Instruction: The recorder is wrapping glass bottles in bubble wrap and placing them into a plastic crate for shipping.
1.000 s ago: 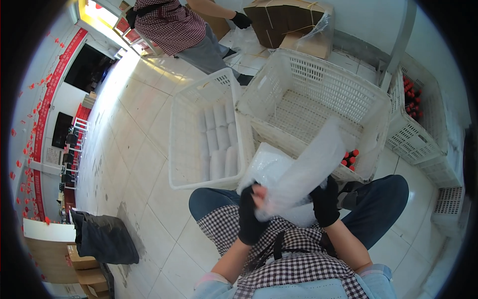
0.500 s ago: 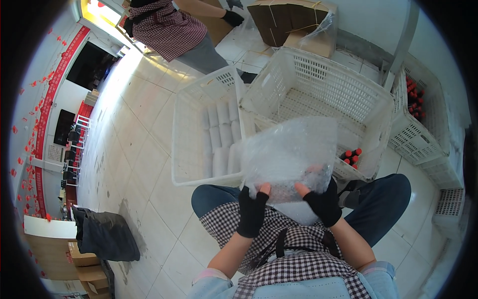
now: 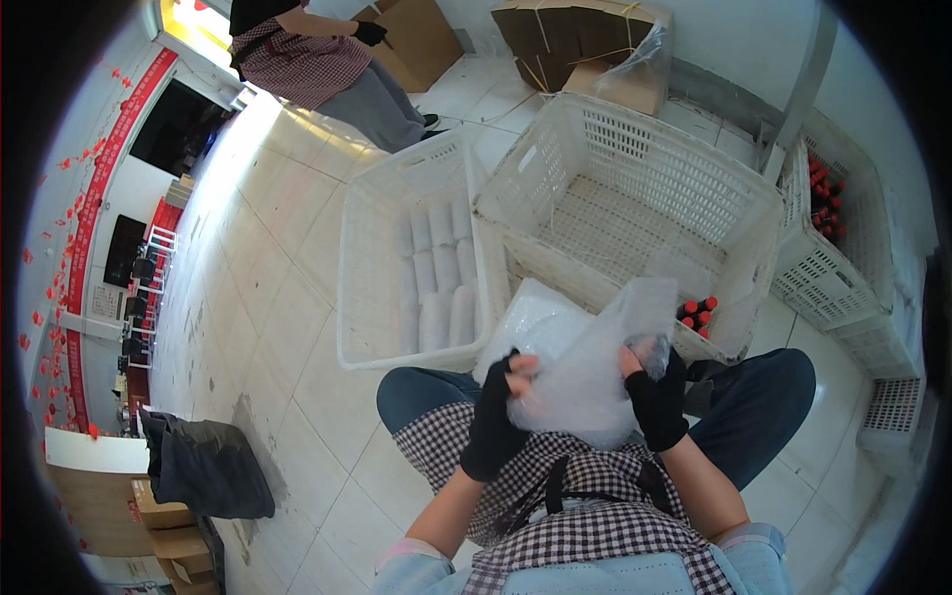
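Note:
A crumpled sheet of clear bubble wrap (image 3: 585, 382) spans the space between my hands, above my lap. My right hand (image 3: 656, 397), in a black fingerless glove, grips its right side; a greyish, shiny patch shows at those fingers, too unclear to name. My left hand (image 3: 499, 412), gloved alike, has bent, slightly blurred fingers closed at the sheet's left edge. More bubble wrap (image 3: 535, 312) lies flat just beyond, by the near side of a large white crate (image 3: 635, 288). Several red-capped dark bottles (image 3: 698, 313) stand in that crate's near right corner.
A white bin (image 3: 359, 337) at the left holds several wrapped, whitish cylinders (image 3: 436, 248). At the right, another crate (image 3: 833, 268) contains more red-capped bottles (image 3: 825, 198). Cardboard boxes (image 3: 575, 45) stand at the back, near a person (image 3: 317, 64) in a checked apron. A black bag (image 3: 208, 466) sits left.
The bubble wrap has dropped and bunched up, baring more wrap behind it. My right hand has turned and risen slightly. The other person has moved left, away from the crates.

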Demonstrator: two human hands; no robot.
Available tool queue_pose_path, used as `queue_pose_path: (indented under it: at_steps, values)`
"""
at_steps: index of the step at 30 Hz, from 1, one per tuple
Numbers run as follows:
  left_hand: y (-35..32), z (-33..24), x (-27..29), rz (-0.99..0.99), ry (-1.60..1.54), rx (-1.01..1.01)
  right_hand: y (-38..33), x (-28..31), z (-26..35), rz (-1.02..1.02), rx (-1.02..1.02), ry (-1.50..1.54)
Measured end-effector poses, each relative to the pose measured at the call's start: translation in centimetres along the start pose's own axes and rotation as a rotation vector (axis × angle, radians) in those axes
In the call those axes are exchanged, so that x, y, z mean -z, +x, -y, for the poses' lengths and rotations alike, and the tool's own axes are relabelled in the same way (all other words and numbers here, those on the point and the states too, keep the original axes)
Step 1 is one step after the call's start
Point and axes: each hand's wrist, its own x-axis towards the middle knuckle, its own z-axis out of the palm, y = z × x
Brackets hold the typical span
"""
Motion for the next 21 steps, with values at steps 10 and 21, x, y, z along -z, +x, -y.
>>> queue_pose_path:
  at_steps: [10,21]
  values:
    - [-0.1,-2.7,-1.1,-0.016,0.129,-0.319,0.5,-0.3,1.1,-0.014,0.066,-0.119]
    - [0.3,-2.4,-1.3,-0.232,0.579,0.087,-0.7,0.8,3.5,-0.191,0.763,-0.618]
